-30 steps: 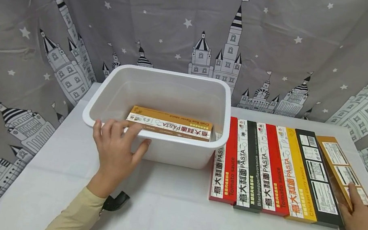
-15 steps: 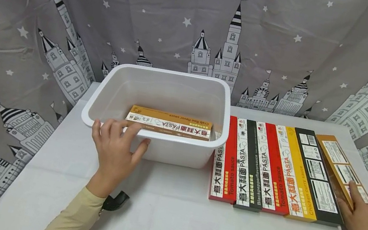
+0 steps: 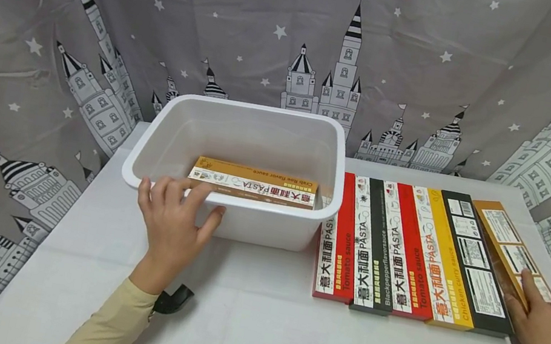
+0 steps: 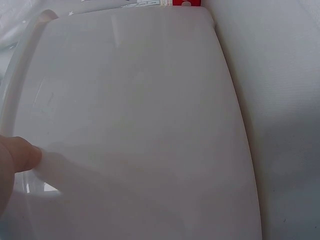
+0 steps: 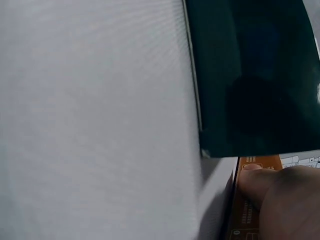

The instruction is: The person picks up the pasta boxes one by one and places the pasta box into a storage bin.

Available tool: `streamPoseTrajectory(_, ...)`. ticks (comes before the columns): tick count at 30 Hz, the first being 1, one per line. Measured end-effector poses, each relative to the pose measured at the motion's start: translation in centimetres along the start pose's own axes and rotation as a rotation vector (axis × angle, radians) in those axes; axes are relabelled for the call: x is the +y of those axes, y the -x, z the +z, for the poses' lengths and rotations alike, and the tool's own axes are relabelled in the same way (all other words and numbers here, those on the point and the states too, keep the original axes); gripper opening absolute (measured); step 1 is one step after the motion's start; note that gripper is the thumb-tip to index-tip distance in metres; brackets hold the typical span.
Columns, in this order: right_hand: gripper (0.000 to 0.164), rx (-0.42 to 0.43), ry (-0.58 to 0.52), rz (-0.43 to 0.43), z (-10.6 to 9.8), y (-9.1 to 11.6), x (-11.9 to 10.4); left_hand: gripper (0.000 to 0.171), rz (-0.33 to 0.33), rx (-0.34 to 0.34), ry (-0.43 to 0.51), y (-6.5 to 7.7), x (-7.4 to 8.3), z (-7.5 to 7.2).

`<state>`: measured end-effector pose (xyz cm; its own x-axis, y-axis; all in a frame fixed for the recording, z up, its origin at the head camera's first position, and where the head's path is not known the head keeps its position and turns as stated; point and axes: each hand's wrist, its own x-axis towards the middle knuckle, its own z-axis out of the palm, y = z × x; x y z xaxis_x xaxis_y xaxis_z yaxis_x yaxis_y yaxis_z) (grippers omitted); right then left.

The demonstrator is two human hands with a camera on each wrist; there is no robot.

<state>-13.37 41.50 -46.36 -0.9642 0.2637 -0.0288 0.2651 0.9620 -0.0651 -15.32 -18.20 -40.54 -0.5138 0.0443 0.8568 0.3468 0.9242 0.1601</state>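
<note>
So, my left hand (image 3: 170, 227) grips the white tub (image 3: 266, 227), fingers curled over its rim; my right hand (image 3: 548, 334) pinches a brown box (image 3: 508, 245) beside a black box (image 3: 475, 262).

Head view looks down; close wrist views share tub (image 4: 135, 100) (left), brown box (image 3: 513, 252) (right)

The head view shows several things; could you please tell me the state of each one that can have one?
White bin: upright, open at the top.
Crab Roe box: lying lengthwise inside the bin.
Row of five boxes: lying flat, side by side.
Brown box: labels up, held; lifted or not, cannot tell.
Left hand: gripping the bin's near rim.
Right hand: gripping the brown box's near end.
Curtain: hanging, creased.
</note>
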Motion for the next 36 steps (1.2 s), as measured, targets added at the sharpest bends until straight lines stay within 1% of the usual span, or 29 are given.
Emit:
streamPoseTrajectory(6, 0.079, 0.015, -0.015, -0.023, -0.1, -0.3, 0.6, 0.031, -0.015, -0.017, 0.007, 0.1, 0.0, 0.0)
streamPoseTrajectory(11, 0.08, 0.052, -0.013, -0.051, -1.4, -0.6, 0.7, 0.032, -0.011, -0.012, 0.01, 0.1, 0.1, 0.0)
streamPoseTrajectory(16, 0.078, 0.141, -0.04, -0.114, -3.5, -1.1, 0.2, 0.033, -0.004, 0.0, 0.014, 0.1, 0.1, 0.1)
streamPoseTrajectory(18, 0.076, 0.195, -0.055, -0.163, -4.4, -1.4, -0.2, 0.032, -0.005, 0.001, 0.015, 0.0, 0.2, 0.0)
streamPoseTrajectory(21, 0.074, 0.226, -0.062, -0.204, -5.9, -1.8, -1.1, 0.032, -0.008, 0.003, 0.018, 0.0, 0.2, 0.0)
streamPoseTrajectory(25, 0.074, 0.212, -0.048, -0.257, -7.8, -2.5, -2.3, 0.032, -0.009, 0.002, 0.022, 0.0, 0.2, 0.0)
streamPoseTrajectory(28, 0.074, 0.188, -0.039, -0.291, -9.3, -2.9, -3.7, 0.032, -0.01, -0.002, 0.021, 0.0, 0.2, 0.0)
streamPoseTrajectory(30, 0.072, 0.198, -0.035, -0.326, -10.2, -3.2, -4.8, 0.032, -0.011, -0.006, 0.02, 0.0, 0.2, 0.0)
streamPoseTrajectory(32, 0.072, 0.181, -0.029, -0.347, -11.3, -3.4, -6.3, 0.032, -0.012, -0.006, 0.019, -0.1, 0.1, 0.0)
streamPoseTrajectory(36, 0.07, 0.17, -0.007, -0.432, -13.1, -4.0, -9.2, 0.031, -0.013, -0.005, 0.018, -0.1, 0.1, 0.1)
